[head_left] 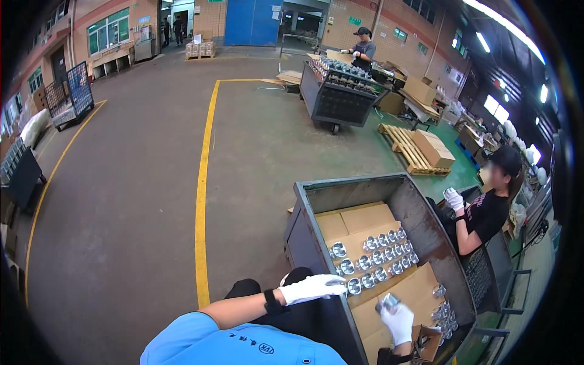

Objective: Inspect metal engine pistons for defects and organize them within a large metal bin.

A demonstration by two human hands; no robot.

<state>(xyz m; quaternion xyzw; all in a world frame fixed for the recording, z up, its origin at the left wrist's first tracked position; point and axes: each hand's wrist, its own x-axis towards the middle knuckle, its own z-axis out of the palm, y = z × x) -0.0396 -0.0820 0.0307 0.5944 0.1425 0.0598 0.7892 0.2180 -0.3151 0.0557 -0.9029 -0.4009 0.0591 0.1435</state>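
Observation:
My right hand (398, 323), in a white glove, is closed around a shiny piston-like metal part (388, 300) above the brown cardboard sheet (413, 291) inside the cart. White-gloved too, my left hand (313, 289) rests with fingers stretched out over the near left rim of the grey metal cart (299, 219). Its fingertips lie close beside a metal part (354, 286) at the end of a row; whether they touch it I cannot tell. Several more metal parts (378, 257) stand in rows on cardboard. Another cluster of parts (445, 316) sits at the cart's right side.
A small open cardboard box (429, 344) lies by my right wrist. Beyond the cart's right wall a co-worker (486, 207) in white gloves handles something. Farther off are a wooden pallet (401, 149) with a carton, and a loaded wheeled cart (337, 100) with another person (365, 50).

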